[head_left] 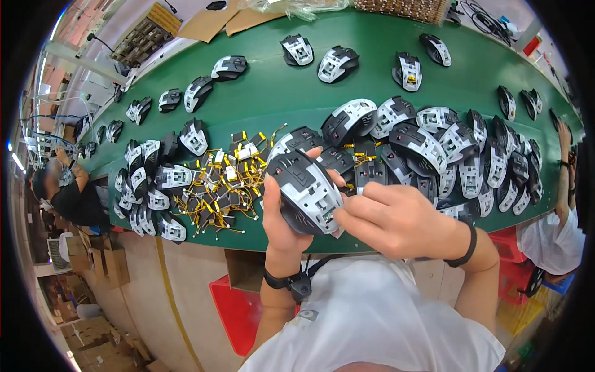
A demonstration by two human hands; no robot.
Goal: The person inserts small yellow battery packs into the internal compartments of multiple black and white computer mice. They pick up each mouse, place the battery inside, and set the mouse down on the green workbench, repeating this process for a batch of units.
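Observation:
My left hand (282, 220) is wrapped round a black-and-white computer mouse (308, 186), its open white shell turned toward me. Fingers of my right hand (393, 220) are pinched together at the near right end of that mouse; whatever sits between the fingertips is hidden. Just left of my hands lies a loose heap of small black battery packs (226, 180) with yellow tape and thin wires. To the right, a dense pile of similar mice (427, 146) reaches close to my right hand. Another cluster of mice (142, 180) lies left of the battery heap.
Several mice sit spaced out along the far part of the green table (273, 87). Cardboard pieces (207, 23) and a woven basket (403, 8) are at the back. One person (65, 192) is at the far left, another (551, 239) at the right. A red stool (238, 316) stands below.

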